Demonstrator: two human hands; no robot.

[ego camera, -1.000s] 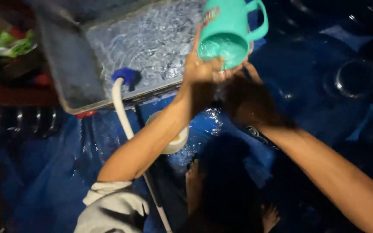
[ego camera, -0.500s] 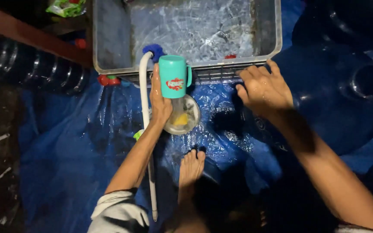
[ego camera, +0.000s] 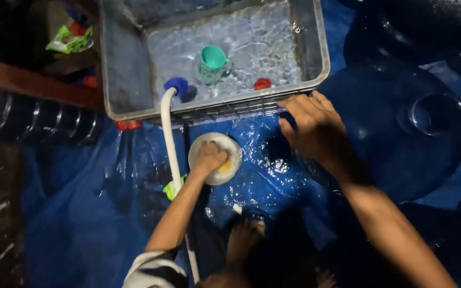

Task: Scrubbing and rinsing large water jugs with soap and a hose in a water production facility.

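Note:
My left hand [ego camera: 209, 157] reaches down into a small white bowl [ego camera: 233, 152] on the wet blue tarp, fingers curled over a yellow sponge [ego camera: 225, 166] inside it. My right hand [ego camera: 310, 125] lies with fingers spread against the front rim of a grey plastic tub [ego camera: 316, 74] and holds nothing. A teal cup [ego camera: 213, 61] stands in the water inside the tub, away from both hands. A white hose [ego camera: 167, 133] with a blue end hangs over the tub's front edge, just left of the bowl.
A red cap [ego camera: 262, 84] floats in the tub and another red cap [ego camera: 128, 125] sits under its left corner. Large dark blue water jugs [ego camera: 428, 114] crowd the right side. A bare foot [ego camera: 244, 240] rests on the blue tarp [ego camera: 81, 213].
The teal cup has left my left hand and now sits in the tub's water. My left hand dropped into the white bowl. My right hand stays by the tub rim.

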